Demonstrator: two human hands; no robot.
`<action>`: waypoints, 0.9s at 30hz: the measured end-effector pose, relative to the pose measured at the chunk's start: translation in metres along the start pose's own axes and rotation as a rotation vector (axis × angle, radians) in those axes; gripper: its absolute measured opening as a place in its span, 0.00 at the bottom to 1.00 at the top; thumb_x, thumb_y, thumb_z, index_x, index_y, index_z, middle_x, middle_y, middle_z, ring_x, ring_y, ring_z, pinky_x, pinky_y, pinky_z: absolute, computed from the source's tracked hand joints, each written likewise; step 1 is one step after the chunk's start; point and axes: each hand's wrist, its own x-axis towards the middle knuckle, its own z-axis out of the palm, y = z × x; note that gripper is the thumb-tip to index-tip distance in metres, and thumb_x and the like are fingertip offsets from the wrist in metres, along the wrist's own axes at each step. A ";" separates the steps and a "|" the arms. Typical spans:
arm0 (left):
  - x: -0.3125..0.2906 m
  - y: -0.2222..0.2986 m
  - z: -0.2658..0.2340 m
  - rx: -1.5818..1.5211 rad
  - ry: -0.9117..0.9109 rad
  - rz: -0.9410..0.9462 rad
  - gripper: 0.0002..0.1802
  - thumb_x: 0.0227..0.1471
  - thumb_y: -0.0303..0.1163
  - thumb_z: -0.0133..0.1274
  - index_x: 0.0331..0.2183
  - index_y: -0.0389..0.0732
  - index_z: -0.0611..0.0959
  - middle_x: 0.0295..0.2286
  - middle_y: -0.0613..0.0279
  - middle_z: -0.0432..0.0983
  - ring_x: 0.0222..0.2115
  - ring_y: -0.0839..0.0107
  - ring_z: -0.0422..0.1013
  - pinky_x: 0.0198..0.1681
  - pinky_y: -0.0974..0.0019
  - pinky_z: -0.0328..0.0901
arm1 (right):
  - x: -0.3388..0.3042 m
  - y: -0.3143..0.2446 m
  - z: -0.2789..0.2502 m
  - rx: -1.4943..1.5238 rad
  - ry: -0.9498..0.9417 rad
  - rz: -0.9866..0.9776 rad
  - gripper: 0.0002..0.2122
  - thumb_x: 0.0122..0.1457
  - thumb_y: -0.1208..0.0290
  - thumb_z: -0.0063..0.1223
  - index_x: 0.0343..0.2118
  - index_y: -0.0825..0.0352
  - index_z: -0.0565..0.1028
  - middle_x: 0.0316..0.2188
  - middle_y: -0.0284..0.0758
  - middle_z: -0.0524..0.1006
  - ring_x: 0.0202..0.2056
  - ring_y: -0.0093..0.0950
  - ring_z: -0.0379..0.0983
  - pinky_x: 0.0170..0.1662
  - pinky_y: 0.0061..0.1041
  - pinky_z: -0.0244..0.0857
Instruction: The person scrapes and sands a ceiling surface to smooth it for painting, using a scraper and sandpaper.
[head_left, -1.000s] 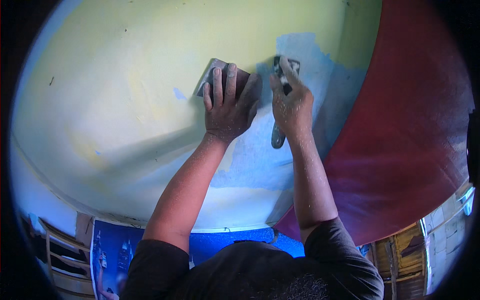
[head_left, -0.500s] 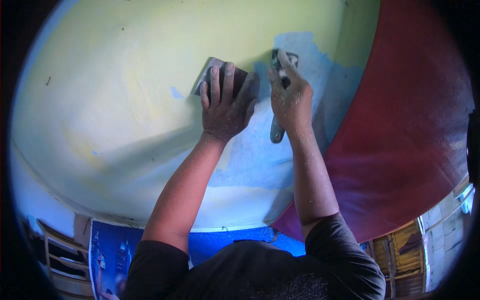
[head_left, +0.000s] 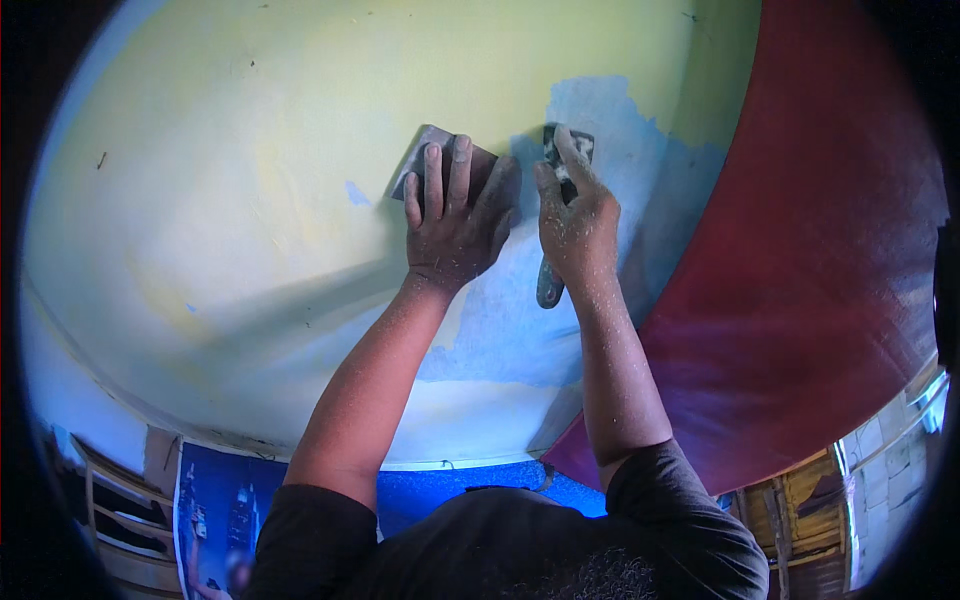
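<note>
My left hand (head_left: 452, 235) presses a flat, grey rectangular scraper plate (head_left: 413, 160) against the painted wall (head_left: 240, 200). Its fingers spread over the plate and cover much of it. To its right, my right hand (head_left: 582, 232) is closed around a dark-handled putty knife (head_left: 549, 287), the handle's end poking out below the palm. The forefinger stretches along the knife toward its dark, white-smeared head, which lies at the wall's bare blue patch (head_left: 600, 110). Pale dust and flecks coat both hands and forearms.
A dark red sheet (head_left: 800, 250) hangs along the right side, close to my right forearm. Yellowish paint surrounds the blue area, with small blue chips (head_left: 356, 194) to the left. Wooden shelving (head_left: 125, 500) and a blue printed picture (head_left: 225, 500) sit at the lower left.
My right hand has drawn the putty knife slightly down the wall. My left hand and the plate keep about the same place on the wall; the view has shifted a little.
</note>
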 end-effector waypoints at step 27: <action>0.000 0.002 0.000 -0.016 -0.015 0.029 0.34 0.68 0.58 0.51 0.71 0.65 0.75 0.74 0.46 0.59 0.75 0.39 0.53 0.73 0.32 0.45 | 0.035 -0.011 -0.003 -0.010 0.051 -0.091 0.23 0.73 0.64 0.59 0.68 0.66 0.76 0.49 0.59 0.84 0.50 0.53 0.85 0.53 0.42 0.76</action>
